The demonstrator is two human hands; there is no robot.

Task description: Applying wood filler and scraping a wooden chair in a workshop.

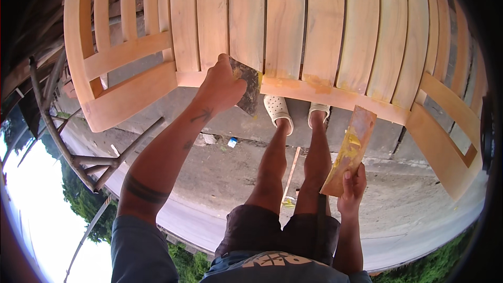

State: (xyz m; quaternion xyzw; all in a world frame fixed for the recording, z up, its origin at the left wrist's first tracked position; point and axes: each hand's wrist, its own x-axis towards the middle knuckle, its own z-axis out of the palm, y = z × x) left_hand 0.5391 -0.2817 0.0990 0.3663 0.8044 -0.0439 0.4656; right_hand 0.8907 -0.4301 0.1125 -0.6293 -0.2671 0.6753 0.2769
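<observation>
A pale wooden slatted bench (285,26) stands before me, its front rail (343,96) marked with yellowish filler smears. My left hand (222,86) is closed around a flat dark putty scraper (251,88), its edge streaked with yellow. The blade lies against the bench's front edge, over the slat ends left of centre. Lower on the right, my right hand (352,191) grips the bottom end of a small flat board (352,144). Yellow putty (351,145) is smeared across that board, which is tilted and held apart from the bench.
Slatted armrests rise at the bench's left (128,50) and right (450,141). A frame of rough poles (99,160) stands at far left. Beneath the front rail are my white clogs (277,109). A thin stick (291,175) and a blue-white scrap (232,141) lie on the ground.
</observation>
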